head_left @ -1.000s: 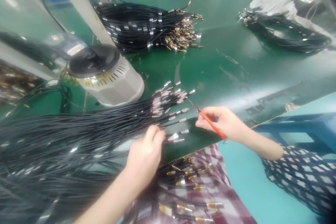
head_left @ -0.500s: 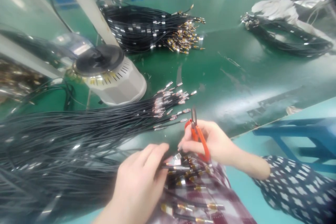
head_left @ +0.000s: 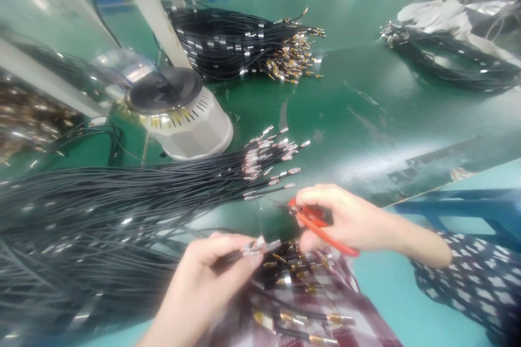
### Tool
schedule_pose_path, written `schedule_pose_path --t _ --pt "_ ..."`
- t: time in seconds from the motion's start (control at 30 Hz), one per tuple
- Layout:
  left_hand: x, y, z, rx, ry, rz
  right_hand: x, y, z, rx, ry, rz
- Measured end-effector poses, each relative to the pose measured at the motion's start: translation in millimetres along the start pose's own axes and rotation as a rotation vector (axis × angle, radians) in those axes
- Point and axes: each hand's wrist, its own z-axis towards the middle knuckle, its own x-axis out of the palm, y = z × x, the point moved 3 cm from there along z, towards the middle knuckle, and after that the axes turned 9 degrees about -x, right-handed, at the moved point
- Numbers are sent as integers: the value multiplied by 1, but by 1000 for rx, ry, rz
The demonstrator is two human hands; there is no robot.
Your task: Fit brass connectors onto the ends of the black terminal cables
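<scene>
My left hand (head_left: 215,276) pinches the end of a black cable between thumb and forefinger. Its silvery metal connector (head_left: 255,246) sticks out past the fingertips, pointing right. My right hand (head_left: 342,219) is wrapped round a pair of red-handled pliers (head_left: 321,227); their jaws point left, toward the cables, and look blurred. Under and between the hands, several cables with gold and silver connectors (head_left: 301,317) rest on a checked cloth (head_left: 362,320) over my lap. Just beyond the left hand lies a bundle of black cables (head_left: 195,179) with silvery ends.
A grey-white round device with a black top (head_left: 195,124) stands at the left beside a pale post (head_left: 150,11). Another cable bundle with gold tips (head_left: 228,46) lies behind it. Coiled cables (head_left: 443,59) sit far right on the green table (head_left: 345,119). A blue stool (head_left: 472,217) is at right.
The left hand has turned, bringing the held connector into view. The right hand has moved slightly right, and the pliers have swung from pointing up to pointing left.
</scene>
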Motion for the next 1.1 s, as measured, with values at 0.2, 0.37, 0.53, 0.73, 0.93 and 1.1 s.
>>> schedule_pose_path --t 0.2,0.37,0.53,0.73,0.93,1.1 --pt "1 -4 1 -6 50 9 -13 10 -1 -165 155 -329" --pt "2 -1 2 2 88 38 -13 11 1 -183 223 -354" --pt "1 6 4 10 128 71 -11 10 5 -208 253 -365" --pt "1 6 5 38 157 91 -9 13 7 -191 279 -423" --pt "-1 7 6 66 177 95 -5 9 8 -174 306 -389" --pt "-3 7 5 103 172 77 3 -3 8 -214 292 -273"
